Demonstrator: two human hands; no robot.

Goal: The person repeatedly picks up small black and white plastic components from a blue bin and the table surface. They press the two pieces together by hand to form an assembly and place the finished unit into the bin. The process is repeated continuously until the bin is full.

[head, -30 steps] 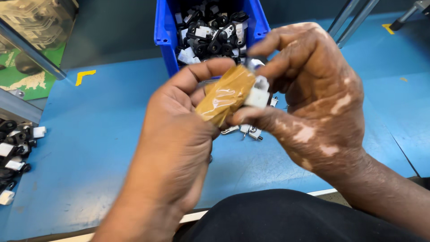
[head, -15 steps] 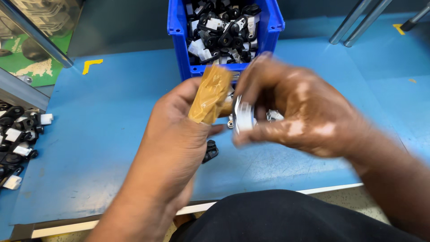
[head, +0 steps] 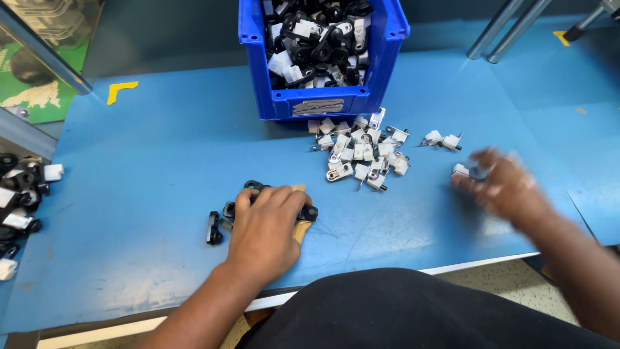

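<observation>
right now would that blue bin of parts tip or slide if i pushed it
The blue bin is heaped with black and white parts, so it is probably fairly heavy. Its wide, low shape seems unlikely to tip. On the smooth blue table it would likely slide.

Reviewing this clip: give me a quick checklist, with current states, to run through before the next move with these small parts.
1. Left hand flat on the tan block: ok.
2. Black parts beside it, within reach: ok.
3. Right hand at a white part: grip cannot tell, blurred.
4. White pile loose on the table, spread wide: not ok.
5. Bin upright, full: ok.
</observation>
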